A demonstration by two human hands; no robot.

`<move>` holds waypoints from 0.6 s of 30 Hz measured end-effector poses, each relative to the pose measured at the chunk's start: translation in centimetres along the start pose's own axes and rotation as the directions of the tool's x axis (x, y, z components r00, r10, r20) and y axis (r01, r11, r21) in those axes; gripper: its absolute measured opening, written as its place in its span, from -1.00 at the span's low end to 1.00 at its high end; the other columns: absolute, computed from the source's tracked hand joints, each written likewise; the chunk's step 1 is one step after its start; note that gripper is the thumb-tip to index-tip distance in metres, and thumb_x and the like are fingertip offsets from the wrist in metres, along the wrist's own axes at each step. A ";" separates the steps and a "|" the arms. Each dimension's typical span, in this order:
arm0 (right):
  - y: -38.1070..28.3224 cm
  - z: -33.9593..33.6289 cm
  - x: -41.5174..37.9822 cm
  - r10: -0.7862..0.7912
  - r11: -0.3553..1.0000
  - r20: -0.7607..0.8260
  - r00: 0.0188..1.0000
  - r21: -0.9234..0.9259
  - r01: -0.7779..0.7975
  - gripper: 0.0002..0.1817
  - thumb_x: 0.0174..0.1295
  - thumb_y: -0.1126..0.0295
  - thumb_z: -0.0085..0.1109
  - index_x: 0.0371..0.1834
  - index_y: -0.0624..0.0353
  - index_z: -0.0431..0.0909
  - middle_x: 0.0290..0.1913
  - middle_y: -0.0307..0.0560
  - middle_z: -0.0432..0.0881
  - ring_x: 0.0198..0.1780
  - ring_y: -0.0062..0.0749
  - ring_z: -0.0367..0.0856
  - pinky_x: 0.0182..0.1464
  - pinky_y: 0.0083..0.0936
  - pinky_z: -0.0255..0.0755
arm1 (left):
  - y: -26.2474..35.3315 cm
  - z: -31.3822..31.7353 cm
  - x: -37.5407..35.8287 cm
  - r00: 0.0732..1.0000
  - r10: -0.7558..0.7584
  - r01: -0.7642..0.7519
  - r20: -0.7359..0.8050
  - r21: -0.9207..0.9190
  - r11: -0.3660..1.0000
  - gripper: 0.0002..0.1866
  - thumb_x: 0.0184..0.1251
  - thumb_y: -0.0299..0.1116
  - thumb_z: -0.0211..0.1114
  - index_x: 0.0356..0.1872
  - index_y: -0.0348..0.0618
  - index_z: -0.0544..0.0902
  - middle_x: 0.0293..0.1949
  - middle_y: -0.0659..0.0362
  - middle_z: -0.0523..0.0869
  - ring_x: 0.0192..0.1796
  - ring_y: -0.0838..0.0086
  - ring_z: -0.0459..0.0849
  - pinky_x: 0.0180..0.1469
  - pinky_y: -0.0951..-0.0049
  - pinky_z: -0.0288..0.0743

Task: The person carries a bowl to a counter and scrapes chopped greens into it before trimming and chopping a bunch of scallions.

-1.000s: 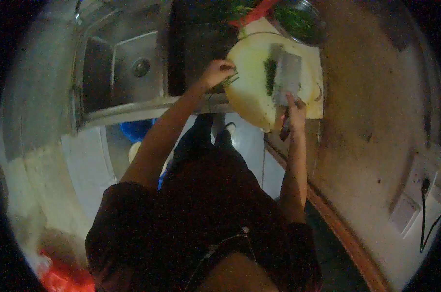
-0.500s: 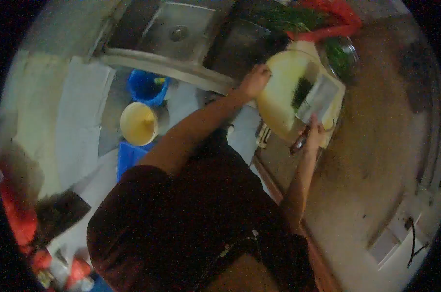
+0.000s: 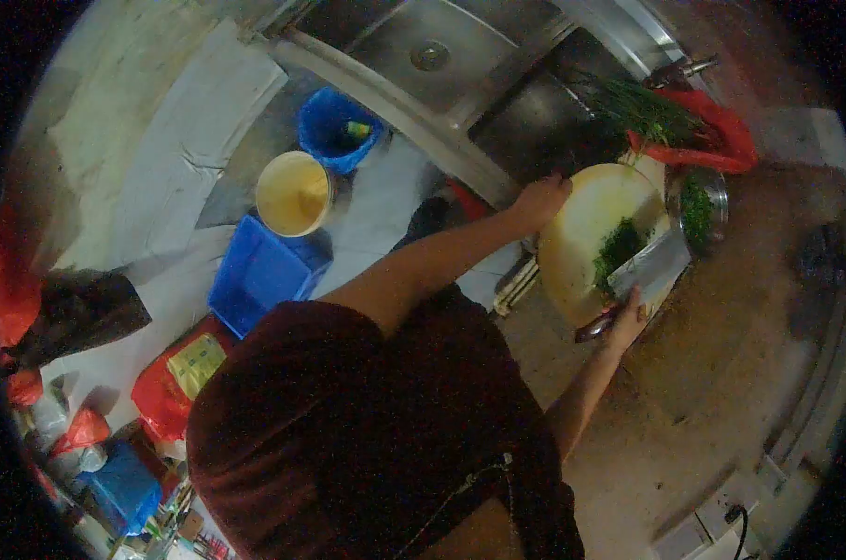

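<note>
My right hand is closed round the handle of a cleaver, whose wide blade lies over the lower right part of a round, pale yellow chopping board. Chopped greens form a dark green heap on the board, along the blade's left side. With its fingers curled at the board's upper left edge, my left hand grips the rim. Just right of the board, a metal bowl holds more chopped greens. Long uncut green stalks lie by a red plastic bag beyond the board.
A double steel sink runs across the top. Below it on the floor stand a blue lined bin, a cream bucket and a blue crate. Bags crowd the lower left. A brown worktop extends right.
The whole view has shifted, so the board appears lower and further right. The cleaver blade has turned to a flatter angle, and more of the chopped heap shows. Both hands keep their holds.
</note>
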State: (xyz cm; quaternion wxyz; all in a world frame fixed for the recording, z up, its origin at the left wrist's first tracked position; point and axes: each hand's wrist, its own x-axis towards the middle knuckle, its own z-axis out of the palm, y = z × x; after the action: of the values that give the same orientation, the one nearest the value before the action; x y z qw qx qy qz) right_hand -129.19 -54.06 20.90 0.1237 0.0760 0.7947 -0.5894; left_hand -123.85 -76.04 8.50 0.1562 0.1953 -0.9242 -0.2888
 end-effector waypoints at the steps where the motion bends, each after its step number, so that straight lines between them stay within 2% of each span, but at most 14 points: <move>1: -0.2 0.2 -0.2 -0.004 1.000 -0.013 1.000 -0.031 0.003 -0.65 0.10 0.10 0.07 -0.46 0.21 0.37 -0.78 -0.19 0.33 -0.81 -0.49 0.29 -0.74 -0.59 0.21 | -0.7 0.7 -0.1 0.998 0.066 -0.066 -0.008 0.038 0.997 -0.75 0.06 -0.35 0.05 -0.23 -0.25 0.41 -0.30 -0.07 0.51 -0.27 0.10 0.55 -0.32 0.17 0.50; 2: 0.0 0.1 0.0 -0.002 1.000 -0.007 1.000 -0.031 0.002 -0.65 0.10 0.10 0.07 -0.46 0.21 0.37 -0.78 -0.19 0.33 -0.81 -0.49 0.29 -0.74 -0.59 0.21 | -1.3 0.2 0.0 0.998 0.061 -0.061 -0.008 0.042 0.997 -0.75 0.06 -0.35 0.05 -0.23 -0.25 0.41 -0.30 -0.07 0.51 -0.27 0.10 0.55 -0.32 0.17 0.50; 4: 0.2 -0.4 1.0 0.030 0.998 0.156 0.987 -0.068 -0.019 -0.49 0.02 -0.03 0.12 -0.28 0.26 0.38 -0.60 -0.15 0.43 -0.75 -0.48 0.35 -0.69 -0.58 0.26 | -2.6 -2.3 0.3 0.989 -0.080 0.118 0.121 -0.351 0.929 -0.66 0.12 -0.16 0.05 -0.16 -0.16 0.50 -0.23 -0.02 0.54 -0.16 0.09 0.51 -0.13 0.18 0.42; 6: -0.1 0.1 0.9 0.017 0.999 0.118 0.993 -0.032 -0.013 -0.58 0.05 0.03 0.10 -0.38 0.22 0.37 -0.68 -0.18 0.37 -0.77 -0.49 0.33 -0.71 -0.59 0.25 | -2.7 -9.0 -0.8 0.950 -0.297 0.313 0.100 -0.355 0.881 -0.67 0.11 -0.16 0.12 -0.20 -0.17 0.55 -0.30 0.01 0.60 -0.20 0.16 0.56 -0.14 0.23 0.43; 7: -0.4 0.3 0.7 0.012 1.000 0.074 0.997 0.000 -0.012 -0.65 0.09 0.09 0.08 -0.47 0.19 0.36 -0.76 -0.21 0.32 -0.79 -0.50 0.31 -0.73 -0.60 0.25 | -4.8 -11.1 -1.6 0.948 -0.315 0.311 0.053 -0.377 0.872 -0.67 0.09 -0.21 0.18 -0.16 -0.17 0.53 -0.29 0.04 0.61 -0.26 0.23 0.59 -0.18 0.30 0.45; 8: -0.7 0.5 0.4 0.012 1.000 0.077 0.997 0.006 -0.012 -0.65 0.09 0.09 0.08 -0.47 0.19 0.36 -0.76 -0.21 0.32 -0.79 -0.50 0.31 -0.73 -0.60 0.25 | -7.0 -12.6 -2.6 0.902 -0.432 0.355 0.009 -0.585 0.729 -0.68 0.11 -0.23 0.19 -0.17 -0.21 0.54 -0.30 0.06 0.62 -0.28 0.36 0.59 -0.21 0.39 0.46; 9: -1.2 0.6 0.0 0.025 1.000 0.073 0.997 0.014 -0.026 -0.65 0.08 0.09 0.08 -0.49 0.18 0.35 -0.76 -0.21 0.31 -0.79 -0.50 0.31 -0.72 -0.60 0.25 | -9.1 -16.0 -3.8 0.920 -0.375 0.294 -0.114 -0.435 0.851 -0.69 0.12 -0.26 0.18 -0.17 -0.24 0.52 -0.34 0.10 0.62 -0.30 0.44 0.57 -0.19 0.45 0.44; 10: -1.4 0.7 -0.4 0.041 0.999 0.068 0.997 0.021 -0.042 -0.65 0.08 0.09 0.09 -0.50 0.18 0.35 -0.76 -0.22 0.31 -0.79 -0.50 0.30 -0.72 -0.60 0.26 | -11.2 -17.6 -5.6 0.800 -0.534 0.261 -0.276 -0.641 0.722 -0.74 0.15 -0.23 0.11 -0.27 -0.20 0.56 -0.31 0.09 0.61 -0.21 0.37 0.56 -0.15 0.40 0.41; 11: -1.1 0.6 -0.3 0.046 0.999 0.067 0.997 0.024 -0.047 -0.65 0.08 0.09 0.09 -0.50 0.18 0.35 -0.76 -0.22 0.31 -0.79 -0.50 0.30 -0.72 -0.60 0.26 | -12.3 -21.3 -6.6 0.735 -0.583 0.389 -0.345 -0.490 0.780 -0.73 0.15 -0.23 0.10 -0.28 -0.22 0.56 -0.30 0.04 0.62 -0.20 0.34 0.58 -0.16 0.39 0.42; 12: -0.7 0.5 0.1 0.026 0.999 0.065 0.998 0.034 -0.028 -0.66 0.08 0.10 0.09 -0.51 0.17 0.34 -0.76 -0.21 0.31 -0.79 -0.49 0.30 -0.73 -0.60 0.25 | -16.4 -22.6 -8.3 0.689 -0.560 0.344 -0.460 -0.473 0.811 -0.71 0.15 -0.20 0.10 -0.28 -0.22 0.57 -0.29 -0.02 0.61 -0.20 0.28 0.59 -0.16 0.37 0.41; 13: -0.4 0.5 0.4 0.006 0.999 0.065 0.998 0.043 -0.009 -0.66 0.09 0.11 0.09 -0.52 0.17 0.34 -0.76 -0.21 0.31 -0.80 -0.49 0.30 -0.73 -0.60 0.25 | -17.0 -25.2 -9.1 0.574 -0.606 0.476 -0.551 -0.378 0.794 -0.68 0.16 -0.17 0.07 -0.26 -0.23 0.57 -0.28 -0.06 0.61 -0.20 0.19 0.59 -0.16 0.32 0.41; 15: -0.4 0.5 0.4 0.029 0.999 0.065 0.997 0.015 -0.030 -0.66 0.09 0.10 0.08 -0.43 0.18 0.35 -0.74 -0.19 0.33 -0.78 -0.49 0.31 -0.73 -0.57 0.26 | -23.1 -26.6 -10.9 0.410 -0.655 0.609 -0.634 -0.345 0.715 -0.67 0.17 -0.18 0.05 -0.23 -0.24 0.57 -0.25 -0.09 0.59 -0.17 0.12 0.56 -0.15 0.31 0.39; 16: -0.4 0.5 0.3 0.047 0.999 0.065 0.997 -0.013 -0.047 -0.64 0.09 0.09 0.08 -0.35 0.19 0.36 -0.71 -0.17 0.35 -0.77 -0.48 0.31 -0.73 -0.54 0.28 | -25.1 -27.4 -11.1 0.411 -0.656 0.612 -0.633 -0.342 0.713 -0.67 0.17 -0.18 0.05 -0.23 -0.24 0.57 -0.25 -0.09 0.59 -0.17 0.12 0.56 -0.15 0.31 0.39; 18: -0.2 0.5 0.6 0.051 0.998 0.096 0.994 0.040 -0.055 -0.65 0.10 0.10 0.08 -0.38 0.19 0.36 -0.72 -0.18 0.35 -0.77 -0.48 0.31 -0.73 -0.54 0.28 | -28.3 -28.6 -11.3 0.285 -0.817 0.803 -0.502 -0.340 0.490 -0.70 0.17 -0.23 0.03 -0.28 -0.26 0.57 -0.23 -0.12 0.57 -0.14 0.10 0.53 -0.13 0.30 0.37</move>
State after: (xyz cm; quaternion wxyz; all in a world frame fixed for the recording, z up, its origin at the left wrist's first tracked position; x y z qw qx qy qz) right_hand -129.77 -54.57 20.77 0.1753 0.0712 0.7730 -0.6055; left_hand -94.82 -105.84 12.08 0.2768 0.7140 -0.5892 -0.2578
